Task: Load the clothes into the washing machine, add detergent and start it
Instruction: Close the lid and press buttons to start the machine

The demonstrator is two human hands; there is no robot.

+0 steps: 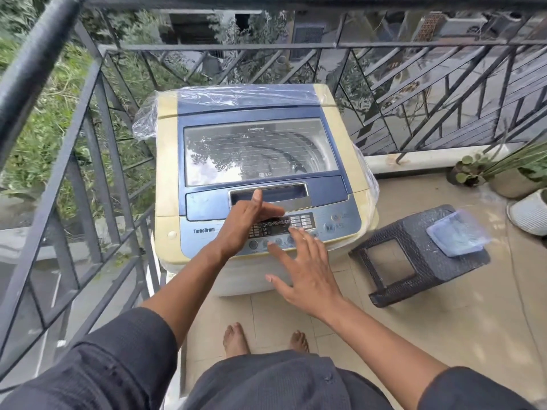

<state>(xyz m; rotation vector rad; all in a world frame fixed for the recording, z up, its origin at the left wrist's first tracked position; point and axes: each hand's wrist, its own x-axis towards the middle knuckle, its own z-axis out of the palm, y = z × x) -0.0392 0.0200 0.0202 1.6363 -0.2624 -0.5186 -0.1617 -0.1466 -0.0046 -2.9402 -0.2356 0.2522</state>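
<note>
A cream and blue top-load washing machine [260, 179] stands on a balcony, its glass lid [260, 149] closed. Its control panel [337, 224] runs along the front edge. My left hand [242, 223] hovers over the left part of the panel, fingers apart, thumb pointing up toward the lid handle [284, 193]. My right hand [305, 270] is spread flat just in front of the panel's round buttons, fingertips near them. Neither hand holds anything. No clothes are in view.
A dark wicker-look stool [414, 253] stands to the right of the machine with a clear blue plastic container [457, 232] on it. Potted plants [509, 173] sit at the far right. Black metal railings [97, 149] close the balcony at left and behind. My bare feet [235, 338] are on the tiles.
</note>
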